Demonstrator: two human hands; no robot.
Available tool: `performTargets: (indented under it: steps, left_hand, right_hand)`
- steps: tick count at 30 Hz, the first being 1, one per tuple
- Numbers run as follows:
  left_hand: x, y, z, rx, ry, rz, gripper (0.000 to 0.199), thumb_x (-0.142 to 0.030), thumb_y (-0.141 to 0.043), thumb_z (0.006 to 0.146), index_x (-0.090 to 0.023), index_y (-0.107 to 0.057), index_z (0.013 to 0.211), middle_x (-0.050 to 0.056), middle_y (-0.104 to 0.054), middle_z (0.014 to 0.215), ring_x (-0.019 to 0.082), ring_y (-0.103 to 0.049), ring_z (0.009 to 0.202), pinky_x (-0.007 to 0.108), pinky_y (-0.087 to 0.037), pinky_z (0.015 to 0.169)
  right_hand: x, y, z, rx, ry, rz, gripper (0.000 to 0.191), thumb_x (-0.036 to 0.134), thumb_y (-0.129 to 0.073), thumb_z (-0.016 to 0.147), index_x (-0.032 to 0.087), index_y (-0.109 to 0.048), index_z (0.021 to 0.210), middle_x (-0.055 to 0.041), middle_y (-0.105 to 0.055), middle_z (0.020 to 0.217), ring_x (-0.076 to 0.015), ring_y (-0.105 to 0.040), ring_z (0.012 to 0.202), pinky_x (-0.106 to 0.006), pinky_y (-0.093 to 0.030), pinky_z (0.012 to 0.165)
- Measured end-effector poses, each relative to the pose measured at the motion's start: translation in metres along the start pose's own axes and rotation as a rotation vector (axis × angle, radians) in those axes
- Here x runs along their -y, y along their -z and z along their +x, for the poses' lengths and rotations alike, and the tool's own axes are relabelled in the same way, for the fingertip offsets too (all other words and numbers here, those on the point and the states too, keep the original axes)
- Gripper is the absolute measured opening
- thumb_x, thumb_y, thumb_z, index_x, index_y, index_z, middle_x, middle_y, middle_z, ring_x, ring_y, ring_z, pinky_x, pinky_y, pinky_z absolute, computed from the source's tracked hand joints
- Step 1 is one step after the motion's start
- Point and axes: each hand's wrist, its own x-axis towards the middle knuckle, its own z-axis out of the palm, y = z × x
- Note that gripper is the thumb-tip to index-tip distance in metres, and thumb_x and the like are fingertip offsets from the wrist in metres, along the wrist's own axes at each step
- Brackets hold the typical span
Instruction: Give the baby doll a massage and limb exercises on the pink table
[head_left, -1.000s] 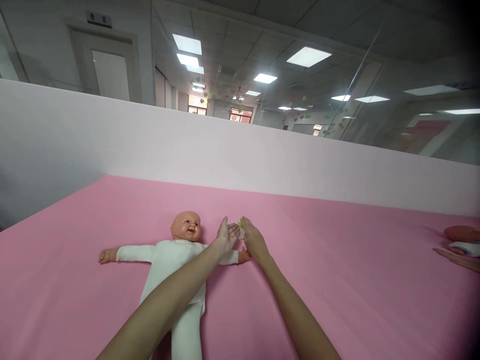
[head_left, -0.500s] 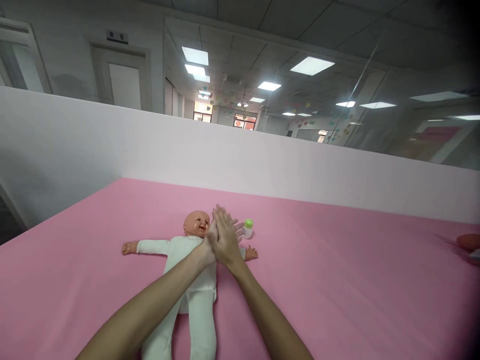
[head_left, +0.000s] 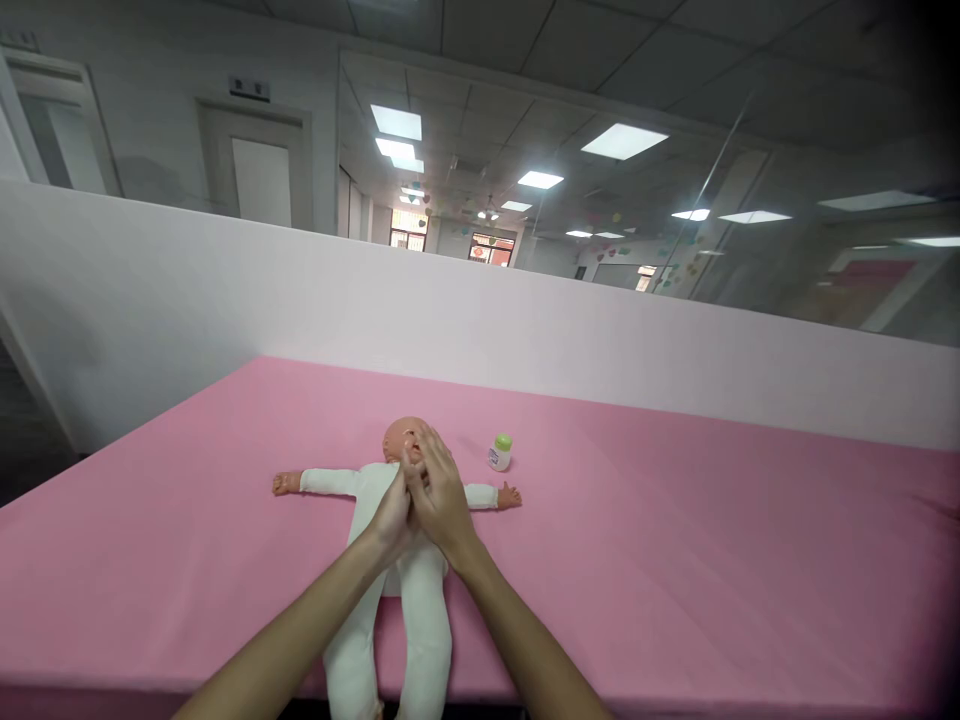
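A baby doll [head_left: 425, 610] in a white suit lies on its back, arms stretched out to both sides, on a pink-covered surface. Over its chest and part of its face, my left hand [head_left: 393, 512] and my right hand [head_left: 441, 497] meet palm to palm. The right hand's fingers are straight and point up and away from me. Most of the left fingers are hidden behind the right hand; its thumb shows. No object is visible between the palms. A small white jar [head_left: 499, 455] with a green lid stands just beyond the doll's hand on the right.
The pink cover [head_left: 660, 560] spreads wide on both sides of the doll. A low white wall [head_left: 465, 320] runs along the back, with glass above it. The near edge of the surface shows at the bottom, and the doll's legs reach past it.
My hands have slid against each other and come down a little nearer to me; the left fingers that showed past the right hand are now hidden. The view has shifted slightly.
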Motion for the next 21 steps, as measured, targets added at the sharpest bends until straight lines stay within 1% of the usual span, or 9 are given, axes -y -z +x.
performTargets:
  steps: [2, 3, 5, 8, 11, 13, 15, 18, 21]
  left_hand:
    - [-0.008, 0.017, -0.011, 0.015, -0.059, 0.262, 0.071, -0.071, -0.040, 0.102, -0.018, -0.063, 0.144, 0.011, -0.052, 0.156, 0.031, -0.041, 0.151, 0.050, -0.029, 0.129]
    - [-0.011, 0.026, -0.018, 0.029, -0.095, 0.422, 0.069, -0.068, -0.039, 0.103, -0.020, -0.061, 0.147, 0.009, -0.051, 0.157, 0.030, -0.039, 0.152, 0.050, -0.027, 0.130]
    - [-0.012, 0.043, -0.032, 0.067, -0.135, 0.702, 0.064, -0.063, -0.038, 0.105, -0.024, -0.056, 0.152, 0.005, -0.049, 0.159, 0.028, -0.037, 0.153, 0.048, -0.024, 0.131]
    - [-0.006, 0.062, -0.053, 0.114, -0.094, 1.010, 0.064, -0.059, -0.038, 0.106, -0.026, -0.042, 0.161, 0.002, -0.037, 0.166, 0.026, -0.029, 0.157, 0.043, -0.022, 0.132]
    - [0.006, 0.074, -0.060, 0.136, -0.073, 1.268, 0.071, -0.057, -0.036, 0.106, -0.018, -0.031, 0.165, 0.007, -0.024, 0.171, 0.027, -0.019, 0.160, 0.049, -0.018, 0.133]
    - [0.012, 0.078, -0.055, 0.141, -0.064, 1.371, 0.075, -0.058, -0.034, 0.106, -0.013, -0.027, 0.166, 0.011, -0.020, 0.172, 0.028, -0.016, 0.160, 0.052, -0.016, 0.133]
    - [0.017, 0.079, -0.045, 0.130, -0.053, 1.428, 0.079, -0.060, -0.034, 0.105, -0.010, -0.025, 0.166, 0.015, -0.017, 0.172, 0.029, -0.013, 0.160, 0.053, -0.015, 0.132]
    - [0.021, 0.080, -0.025, 0.111, -0.042, 1.466, 0.082, -0.061, -0.034, 0.105, -0.007, -0.024, 0.166, 0.017, -0.016, 0.171, 0.030, -0.012, 0.161, 0.052, -0.013, 0.132]
    - [0.024, 0.087, -0.010, 0.092, -0.046, 1.465, 0.082, -0.061, -0.032, 0.105, -0.007, -0.024, 0.165, 0.017, -0.015, 0.172, 0.029, -0.010, 0.161, 0.052, -0.011, 0.132]
  right_hand:
    - [-0.017, 0.008, -0.009, 0.061, -0.084, 0.061, 0.063, 0.055, -0.036, 0.110, 0.021, -0.039, 0.163, -0.0073, -0.037, 0.165, -0.0235, -0.032, 0.156, -0.048, -0.032, 0.129]
    - [-0.025, 0.010, -0.017, 0.113, -0.101, 0.069, 0.062, 0.053, -0.036, 0.110, 0.020, -0.038, 0.163, -0.0082, -0.039, 0.164, -0.0233, -0.035, 0.155, -0.048, -0.035, 0.128]
    - [-0.038, 0.009, -0.036, 0.229, -0.088, 0.039, 0.062, 0.049, -0.037, 0.110, 0.017, -0.038, 0.163, -0.0108, -0.040, 0.163, -0.0240, -0.039, 0.152, -0.048, -0.035, 0.127]
    - [-0.046, 0.000, -0.056, 0.381, -0.047, -0.032, 0.063, 0.041, -0.039, 0.108, 0.011, -0.036, 0.163, -0.0125, -0.035, 0.165, -0.0248, -0.033, 0.156, -0.049, -0.030, 0.130]
    - [-0.047, -0.009, -0.061, 0.508, -0.063, -0.072, 0.068, 0.032, -0.044, 0.102, 0.008, -0.031, 0.165, -0.0110, -0.027, 0.169, -0.0247, -0.023, 0.159, -0.048, -0.022, 0.133]
    - [-0.048, -0.014, -0.058, 0.570, -0.085, -0.082, 0.074, 0.026, -0.047, 0.097, 0.009, -0.025, 0.167, -0.0091, -0.020, 0.171, -0.0251, -0.016, 0.161, -0.049, -0.018, 0.134]
    - [-0.052, -0.019, -0.051, 0.594, -0.092, -0.091, 0.078, 0.022, -0.045, 0.095, 0.010, -0.020, 0.168, -0.0077, -0.014, 0.172, -0.0251, -0.011, 0.162, -0.050, -0.015, 0.135]
    - [-0.060, -0.027, -0.040, 0.574, -0.109, -0.127, 0.076, 0.024, -0.041, 0.097, 0.010, -0.019, 0.168, -0.0068, -0.010, 0.173, -0.0231, -0.008, 0.162, -0.048, -0.010, 0.135]
    - [-0.066, -0.031, -0.032, 0.533, -0.160, -0.159, 0.072, 0.032, -0.039, 0.101, 0.011, -0.022, 0.168, -0.0051, -0.012, 0.173, -0.0224, -0.008, 0.162, -0.046, -0.008, 0.135]
